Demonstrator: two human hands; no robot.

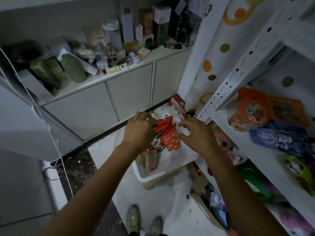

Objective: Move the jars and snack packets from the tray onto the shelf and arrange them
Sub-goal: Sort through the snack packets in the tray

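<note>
A white tray [150,176] stands low in front of me, holding several red and white snack packets. My left hand [139,129] reaches into it, fingers curled round the edge of a red packet [164,124]. My right hand [196,133] hovers just right of it, fingers bent over a white packet [183,131]; whether it grips it I cannot tell. An orange-red packet with yellow shapes [171,139] lies between the hands. The white shelf [238,133] to the right carries an orange cup noodle [248,114], a blue packet [272,135] and a green-yellow packet [300,171].
A white cabinet [102,103] behind the tray has its top crowded with bottles and boxes. A white cord [56,143] hangs at the left. Lower shelf levels hold more packets [255,184]. My shoes [144,222] stand on the pale floor below.
</note>
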